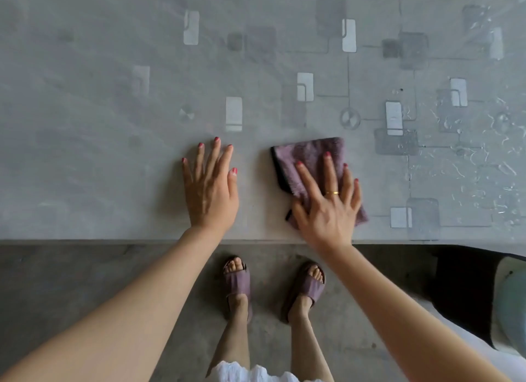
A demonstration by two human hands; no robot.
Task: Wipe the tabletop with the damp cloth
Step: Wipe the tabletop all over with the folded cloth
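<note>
1. Head view, my right hand (327,208): it lies flat on the folded mauve terry cloth with a dark edge (310,159), fingers straight and spread, palm down. Nothing is curled or pinched; I press the cloth rather than grip it, which I judge spreads the pressure over more of the fabric.
2. Head view, the cloth: it sits at centre right of the frame, flat on the grey patterned tabletop (113,111), close to the table's near edge (85,241). Its far corners show beyond my fingertips; its near part is hidden under my palm.
3. Head view, my left hand (210,188): it rests flat on the bare tabletop just left of centre, fingers straight and slightly fanned, holding nothing. It is apart from the cloth, and probably there to steady me as I lean over.
4. Head view, the surface: at the right of the frame, pale streaks and droplets glisten on the table, likely moisture or residue. The left part looks duller and smoother. I cannot tell which areas are already wiped.
5. Head view, below the table: my feet in mauve slide sandals (237,282) stand on the grey concrete floor (71,282) at bottom centre, square to the table edge.
</note>
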